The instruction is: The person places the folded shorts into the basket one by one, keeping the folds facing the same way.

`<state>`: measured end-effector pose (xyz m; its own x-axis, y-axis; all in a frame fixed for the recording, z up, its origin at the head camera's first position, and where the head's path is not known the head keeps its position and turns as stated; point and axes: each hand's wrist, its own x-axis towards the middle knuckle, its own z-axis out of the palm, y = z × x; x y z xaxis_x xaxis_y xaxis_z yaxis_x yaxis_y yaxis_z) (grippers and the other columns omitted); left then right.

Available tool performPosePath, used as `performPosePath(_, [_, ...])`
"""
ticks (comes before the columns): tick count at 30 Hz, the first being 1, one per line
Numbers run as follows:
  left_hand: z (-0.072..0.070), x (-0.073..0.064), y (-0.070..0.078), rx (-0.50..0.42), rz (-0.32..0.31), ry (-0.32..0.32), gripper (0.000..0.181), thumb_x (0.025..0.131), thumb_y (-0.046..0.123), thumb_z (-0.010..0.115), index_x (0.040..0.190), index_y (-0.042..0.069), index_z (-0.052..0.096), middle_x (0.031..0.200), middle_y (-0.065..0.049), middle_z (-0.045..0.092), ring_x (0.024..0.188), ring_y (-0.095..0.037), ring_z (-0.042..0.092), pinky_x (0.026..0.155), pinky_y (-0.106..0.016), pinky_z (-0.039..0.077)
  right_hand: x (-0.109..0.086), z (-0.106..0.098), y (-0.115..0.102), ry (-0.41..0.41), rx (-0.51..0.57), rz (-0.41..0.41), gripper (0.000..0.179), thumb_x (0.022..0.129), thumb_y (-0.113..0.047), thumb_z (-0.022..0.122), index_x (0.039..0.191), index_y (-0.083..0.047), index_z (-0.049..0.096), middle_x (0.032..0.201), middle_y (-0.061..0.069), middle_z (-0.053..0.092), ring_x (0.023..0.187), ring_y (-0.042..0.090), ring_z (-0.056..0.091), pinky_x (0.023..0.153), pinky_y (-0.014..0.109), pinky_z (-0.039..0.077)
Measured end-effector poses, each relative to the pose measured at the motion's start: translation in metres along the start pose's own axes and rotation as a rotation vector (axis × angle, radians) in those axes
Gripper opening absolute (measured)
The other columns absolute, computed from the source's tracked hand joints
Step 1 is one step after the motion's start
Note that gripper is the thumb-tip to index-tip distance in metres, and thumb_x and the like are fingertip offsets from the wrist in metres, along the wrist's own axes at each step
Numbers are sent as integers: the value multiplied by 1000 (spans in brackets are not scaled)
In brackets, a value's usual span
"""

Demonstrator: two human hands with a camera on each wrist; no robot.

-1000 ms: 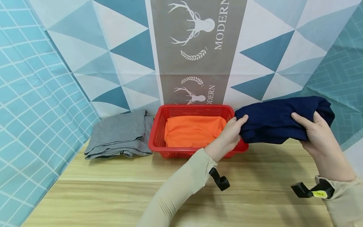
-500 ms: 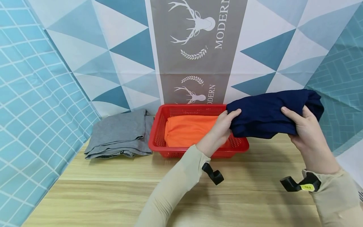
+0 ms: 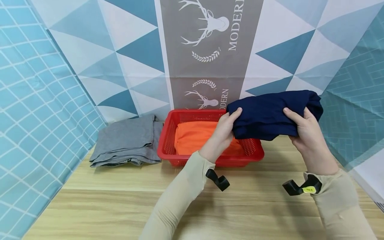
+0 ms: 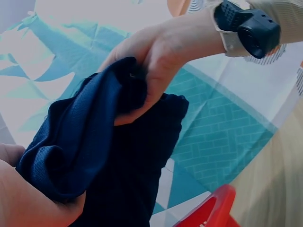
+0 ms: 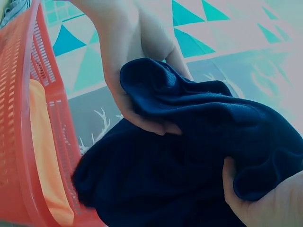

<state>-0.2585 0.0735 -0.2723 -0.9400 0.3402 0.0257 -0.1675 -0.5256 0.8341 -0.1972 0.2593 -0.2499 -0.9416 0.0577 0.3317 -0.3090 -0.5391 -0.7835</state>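
You face a wood-grain counter (image 3: 114, 206), a triangle-and-stag patterned backdrop (image 3: 135, 46) at twelve o'clock, blue grid-patterned sheeting (image 3: 33, 86) at ten and teal brick-patterned sheeting (image 3: 354, 96) at two.

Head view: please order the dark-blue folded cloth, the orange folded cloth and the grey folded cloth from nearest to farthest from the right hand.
1. Dark-blue folded cloth: gripped by the right hand.
2. Orange folded cloth: inside the red plastic basket.
3. Grey folded cloth: left of the basket.
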Motion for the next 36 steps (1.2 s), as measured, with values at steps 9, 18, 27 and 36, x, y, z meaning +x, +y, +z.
performPosePath(9, [-20,1,12,30,24,19,29,91,23,55,116,7,53,99,-1,58,84,-13,56,81,-28,46,9,9,15,-49,25,65,22,90,3,49,110,-7,48,97,5,61,82,15,66,70,24,53])
performPosePath(18, [-38,1,23,72,26,41,28,91,23,55,115,10,50,100,-1,56,85,-15,56,82,-29,46,18,17,30,-58,-18,126,20,91,-2,50,109,-7,44,91,2,62,78,12,66,67,21,53])
performPosePath(27, [-57,-1,31,89,37,52,34,91,22,54,123,11,48,107,-1,55,89,-15,55,82,-28,45,25,22,43,-81,-131,188,22,91,-9,53,111,-10,44,92,-3,64,79,7,65,69,18,52])
performPosePath(36, [-71,-2,36,141,61,89,30,91,23,54,117,10,49,102,-3,57,86,-15,57,77,-28,48,33,27,54,-87,-217,293,23,92,-17,53,112,-14,43,94,-8,63,84,3,63,75,17,50])
